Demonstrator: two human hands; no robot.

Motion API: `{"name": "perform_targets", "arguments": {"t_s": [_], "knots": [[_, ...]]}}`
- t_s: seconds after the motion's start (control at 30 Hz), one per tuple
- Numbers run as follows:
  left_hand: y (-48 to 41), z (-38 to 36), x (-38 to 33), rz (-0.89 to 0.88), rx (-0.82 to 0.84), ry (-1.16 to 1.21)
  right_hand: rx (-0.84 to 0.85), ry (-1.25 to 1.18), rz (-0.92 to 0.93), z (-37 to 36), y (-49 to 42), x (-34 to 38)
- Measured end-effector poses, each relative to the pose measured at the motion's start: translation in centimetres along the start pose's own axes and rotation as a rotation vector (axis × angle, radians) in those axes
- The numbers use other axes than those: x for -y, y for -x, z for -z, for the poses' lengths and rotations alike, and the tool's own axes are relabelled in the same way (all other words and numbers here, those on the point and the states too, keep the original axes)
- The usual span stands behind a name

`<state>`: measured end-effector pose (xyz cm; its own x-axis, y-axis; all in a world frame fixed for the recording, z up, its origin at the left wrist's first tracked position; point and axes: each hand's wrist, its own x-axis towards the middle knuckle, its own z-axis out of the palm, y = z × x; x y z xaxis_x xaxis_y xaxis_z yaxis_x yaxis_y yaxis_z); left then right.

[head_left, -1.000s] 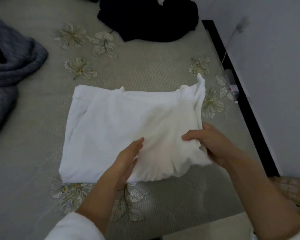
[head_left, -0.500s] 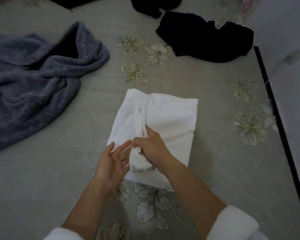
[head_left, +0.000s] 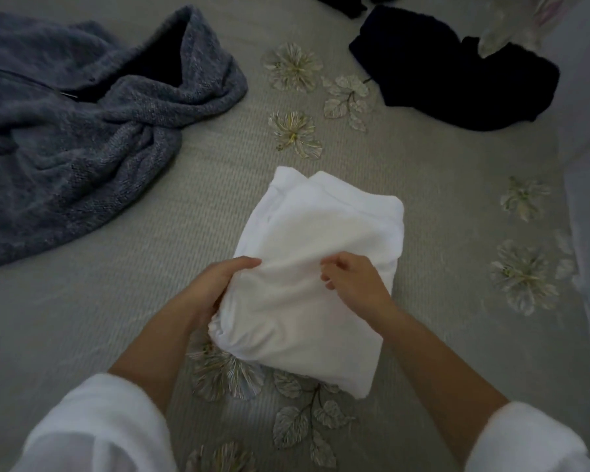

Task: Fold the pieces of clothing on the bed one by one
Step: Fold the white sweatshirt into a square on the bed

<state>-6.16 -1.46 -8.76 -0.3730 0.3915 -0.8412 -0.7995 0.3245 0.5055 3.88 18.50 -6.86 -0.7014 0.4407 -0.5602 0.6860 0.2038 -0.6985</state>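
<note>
Two hands: both work on one white garment (head_left: 317,267), folded to a thick bundle on the bed (head_left: 440,185).
Left hand (head_left: 215,284): grip closed around the bundle's left edge, thumb on top, fingers tucked under.
Right hand (head_left: 351,281): fingers curled, pinching the top layer near the middle.
Garment feel: soft, light, limp; layers likely slide and spring open unless pressed flat.
Where to hold: at the folded edges, palms flat on top, not loose corners.
Waiting pieces: grey-blue fleece jacket (head_left: 82,131) well apart at far left; dark navy garment (head_left: 457,80) well apart at far right, both unfolded.
</note>
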Motion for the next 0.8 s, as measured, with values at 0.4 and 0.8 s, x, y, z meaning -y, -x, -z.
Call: {"name": "perform_targets", "arguments": {"t_s": [0.4, 0.8], "knots": [[-1.3, -2.1, -4.8, -0.636, -0.202, -0.503, -0.543, -0.313, 0.028, 3.4, -2.3, -1.1], [-2.6, 0.5, 2.7, -0.27, -0.407, -0.841, -0.276, 0.507, 0.318, 2.4, -6.6, 0.0]]}}
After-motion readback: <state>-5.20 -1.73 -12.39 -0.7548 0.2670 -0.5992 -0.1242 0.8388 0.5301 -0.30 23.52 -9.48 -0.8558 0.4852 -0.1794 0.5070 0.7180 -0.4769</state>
